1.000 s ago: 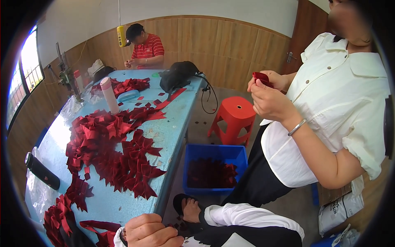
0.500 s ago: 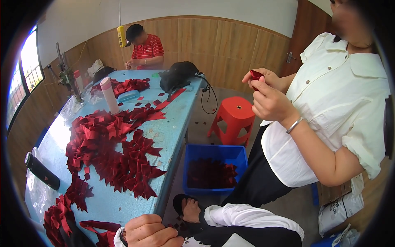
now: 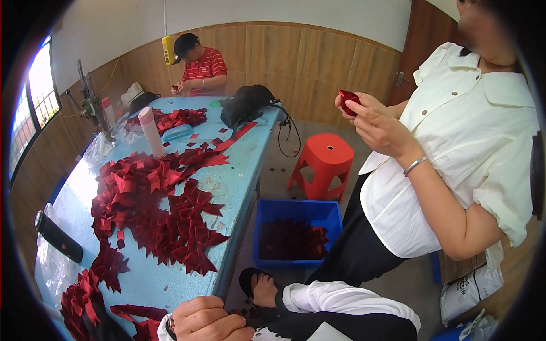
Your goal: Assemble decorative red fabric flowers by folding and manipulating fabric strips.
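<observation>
A strip of red ribbon (image 3: 132,315) lies at the near edge of the blue table (image 3: 239,170), just beside the wearer's one visible hand (image 3: 207,321). That hand is seen at the lower edge, curled into a loose fist with knuckles up, at the table's near corner; whether anything is enclosed in it cannot be told, and which of the two hands it is cannot be told either. No second hand of the wearer is in view.

A large heap of cut red ribbon pieces (image 3: 153,210) is spread over the middle of the table, with a smaller pile (image 3: 176,118) at the far end. A pink and white bottle (image 3: 151,132) stands upright between them. A black cylinder (image 3: 58,237) lies near the left edge on clear plastic. A black bag (image 3: 245,104) rests at the far right corner.

On the floor a blue crate (image 3: 297,233) holding red pieces stands beside the table, and a red stool (image 3: 325,162) stands behind it.

A co-worker in a white shirt (image 3: 466,148) stands at the right; a small red piece (image 3: 348,101) is pinched between both of that person's hands. Another person in a red striped shirt (image 3: 205,68) is seated at the far end.

Against the frame half a second ago, the wearer's hand is unchanged in place and curl. The co-worker's hands and red piece are held at much the same height.
</observation>
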`<state>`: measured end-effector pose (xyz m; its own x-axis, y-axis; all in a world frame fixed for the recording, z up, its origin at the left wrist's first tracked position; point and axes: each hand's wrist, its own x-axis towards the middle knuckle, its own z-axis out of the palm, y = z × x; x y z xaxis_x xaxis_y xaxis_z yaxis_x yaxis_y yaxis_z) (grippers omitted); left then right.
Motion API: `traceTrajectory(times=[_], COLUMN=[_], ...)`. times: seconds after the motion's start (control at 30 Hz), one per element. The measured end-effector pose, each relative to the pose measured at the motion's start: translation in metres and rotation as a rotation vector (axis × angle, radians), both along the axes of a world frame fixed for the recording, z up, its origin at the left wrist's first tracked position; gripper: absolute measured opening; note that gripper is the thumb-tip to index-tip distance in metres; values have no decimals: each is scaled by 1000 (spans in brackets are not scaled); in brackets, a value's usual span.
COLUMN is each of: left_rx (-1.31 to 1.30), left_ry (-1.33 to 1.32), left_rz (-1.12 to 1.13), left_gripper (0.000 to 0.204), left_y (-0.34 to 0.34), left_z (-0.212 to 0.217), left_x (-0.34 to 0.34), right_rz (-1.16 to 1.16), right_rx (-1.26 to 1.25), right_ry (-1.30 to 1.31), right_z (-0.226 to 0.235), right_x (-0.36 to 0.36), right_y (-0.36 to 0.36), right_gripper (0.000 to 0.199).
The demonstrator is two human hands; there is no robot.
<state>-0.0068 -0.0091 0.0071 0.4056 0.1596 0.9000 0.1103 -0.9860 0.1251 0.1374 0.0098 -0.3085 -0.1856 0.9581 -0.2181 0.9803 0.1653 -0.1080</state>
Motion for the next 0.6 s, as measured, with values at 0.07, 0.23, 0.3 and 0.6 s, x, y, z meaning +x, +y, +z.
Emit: traceTrajectory(times=[0.07, 0.23, 0.3, 0.6], left_rx=[0, -8, -11, -17], left_ry=[0, -11, -7, -33], left_rz=[0, 5, 13, 17], left_gripper=[23, 23, 23, 22], left_y=[0, -1, -2, -3], left_z=[0, 1, 1, 1], left_x=[1, 1, 1, 1], right_rz=[1, 7, 10, 23], right_rx=[-2, -7, -9, -19], right_ry=[3, 12, 16, 31], right_z=[1, 1, 2, -1], right_x=[1, -1, 0, 0], right_y=[0, 2, 3, -1], right_gripper=[51, 52, 52, 55])
